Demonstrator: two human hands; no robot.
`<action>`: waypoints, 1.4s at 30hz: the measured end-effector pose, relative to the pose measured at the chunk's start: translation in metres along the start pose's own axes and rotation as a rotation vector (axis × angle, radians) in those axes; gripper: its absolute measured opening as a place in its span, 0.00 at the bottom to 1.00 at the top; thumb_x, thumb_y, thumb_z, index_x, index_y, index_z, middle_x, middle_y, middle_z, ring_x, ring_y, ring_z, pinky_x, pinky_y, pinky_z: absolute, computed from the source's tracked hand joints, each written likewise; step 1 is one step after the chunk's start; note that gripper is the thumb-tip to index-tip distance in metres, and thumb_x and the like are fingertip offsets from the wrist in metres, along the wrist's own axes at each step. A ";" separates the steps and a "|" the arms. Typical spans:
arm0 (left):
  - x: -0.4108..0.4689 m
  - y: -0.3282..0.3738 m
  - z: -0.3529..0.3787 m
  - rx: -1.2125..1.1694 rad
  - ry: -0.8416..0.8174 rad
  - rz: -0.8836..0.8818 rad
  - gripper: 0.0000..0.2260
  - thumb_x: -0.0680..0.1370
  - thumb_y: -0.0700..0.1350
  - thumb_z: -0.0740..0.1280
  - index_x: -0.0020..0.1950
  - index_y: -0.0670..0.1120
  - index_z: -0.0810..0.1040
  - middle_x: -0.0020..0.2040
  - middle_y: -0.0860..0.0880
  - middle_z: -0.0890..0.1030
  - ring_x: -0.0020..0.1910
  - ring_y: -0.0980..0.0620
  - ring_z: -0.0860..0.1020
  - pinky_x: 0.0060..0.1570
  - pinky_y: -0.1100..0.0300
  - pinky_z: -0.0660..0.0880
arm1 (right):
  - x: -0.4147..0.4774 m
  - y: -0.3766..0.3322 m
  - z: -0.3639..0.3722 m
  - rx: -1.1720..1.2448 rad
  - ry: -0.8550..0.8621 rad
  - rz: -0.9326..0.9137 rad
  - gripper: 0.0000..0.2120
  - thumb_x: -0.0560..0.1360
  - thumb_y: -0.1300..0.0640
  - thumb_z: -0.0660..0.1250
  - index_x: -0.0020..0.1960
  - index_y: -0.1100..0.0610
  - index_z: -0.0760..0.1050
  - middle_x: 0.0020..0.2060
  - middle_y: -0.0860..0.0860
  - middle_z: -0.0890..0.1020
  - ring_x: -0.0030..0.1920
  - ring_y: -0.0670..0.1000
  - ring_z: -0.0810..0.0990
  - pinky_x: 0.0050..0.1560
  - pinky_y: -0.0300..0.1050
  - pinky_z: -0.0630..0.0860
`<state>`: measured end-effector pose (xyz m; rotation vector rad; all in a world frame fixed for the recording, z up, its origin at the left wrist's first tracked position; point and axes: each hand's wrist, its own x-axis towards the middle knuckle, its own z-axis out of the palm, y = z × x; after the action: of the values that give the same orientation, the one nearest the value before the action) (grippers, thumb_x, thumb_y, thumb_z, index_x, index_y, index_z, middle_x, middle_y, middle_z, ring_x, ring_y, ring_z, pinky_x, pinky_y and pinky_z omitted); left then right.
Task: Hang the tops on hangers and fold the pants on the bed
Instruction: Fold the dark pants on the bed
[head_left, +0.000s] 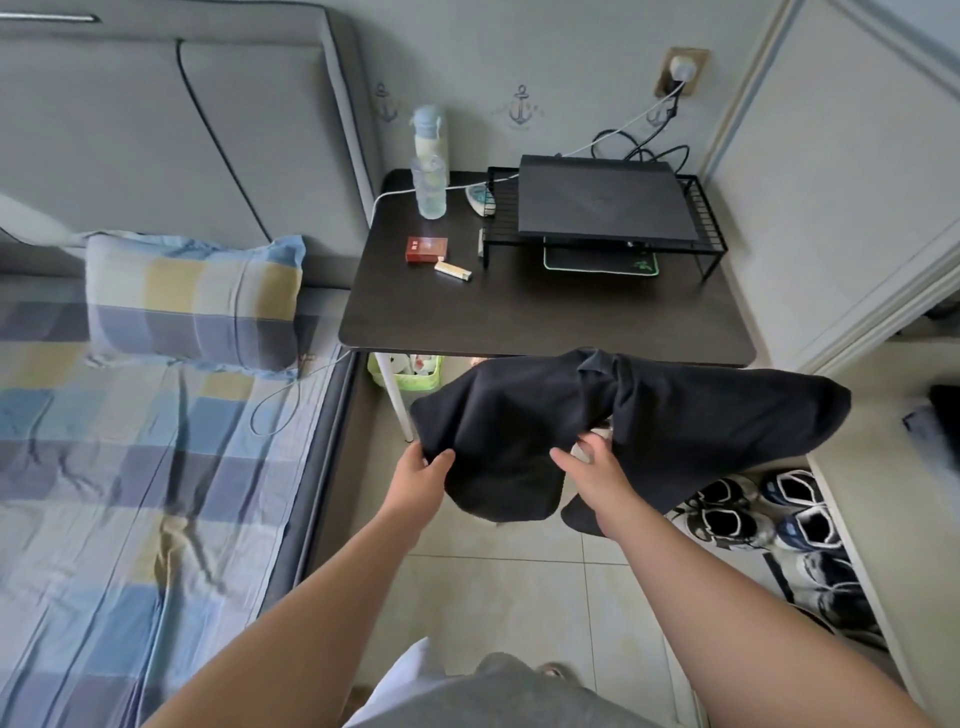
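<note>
Plaid bed (130, 467) at far left, pillow (192, 301) at its head. Left grip (421, 478) is curled round the lower edge of a black collared top (519, 410), which is held up in the air just in front of the counter (545, 312). Right grip (592, 467) is set against the cloth, fingers half spread. Something white shows beside them, and whether anything is pinched cannot be told. Sneakers (753, 514) are lined up at right. Step judged: the top is being readied for hanging. No hanger is made out — one is needed next, fed in through the neck.

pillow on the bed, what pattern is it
The pillow has blue, grey and yellow checks; head view.
</note>
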<state>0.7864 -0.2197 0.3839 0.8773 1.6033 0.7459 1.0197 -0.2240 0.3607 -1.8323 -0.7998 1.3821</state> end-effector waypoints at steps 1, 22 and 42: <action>-0.003 -0.002 -0.005 0.014 0.002 0.005 0.10 0.83 0.47 0.64 0.62 0.46 0.74 0.55 0.50 0.80 0.54 0.53 0.78 0.47 0.60 0.73 | -0.001 0.001 0.002 0.031 0.011 0.012 0.34 0.75 0.49 0.73 0.76 0.47 0.62 0.75 0.47 0.67 0.67 0.48 0.69 0.59 0.45 0.64; -0.065 0.046 -0.114 -0.388 -0.787 -0.199 0.28 0.71 0.67 0.72 0.65 0.52 0.82 0.65 0.48 0.81 0.64 0.46 0.80 0.59 0.52 0.78 | -0.207 -0.067 0.061 0.415 -0.177 -0.326 0.19 0.72 0.52 0.72 0.62 0.54 0.81 0.62 0.59 0.82 0.64 0.58 0.80 0.57 0.45 0.79; -0.165 0.292 -0.371 -0.554 -0.416 0.675 0.20 0.68 0.43 0.74 0.60 0.42 0.82 0.54 0.38 0.84 0.48 0.39 0.85 0.45 0.47 0.81 | -0.323 -0.380 0.211 0.014 -0.566 -1.123 0.26 0.73 0.66 0.68 0.69 0.49 0.73 0.63 0.52 0.82 0.64 0.54 0.80 0.57 0.44 0.79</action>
<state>0.4873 -0.2134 0.7847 1.0685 0.6562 1.2975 0.7124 -0.2347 0.8063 -0.6477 -1.7268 1.0655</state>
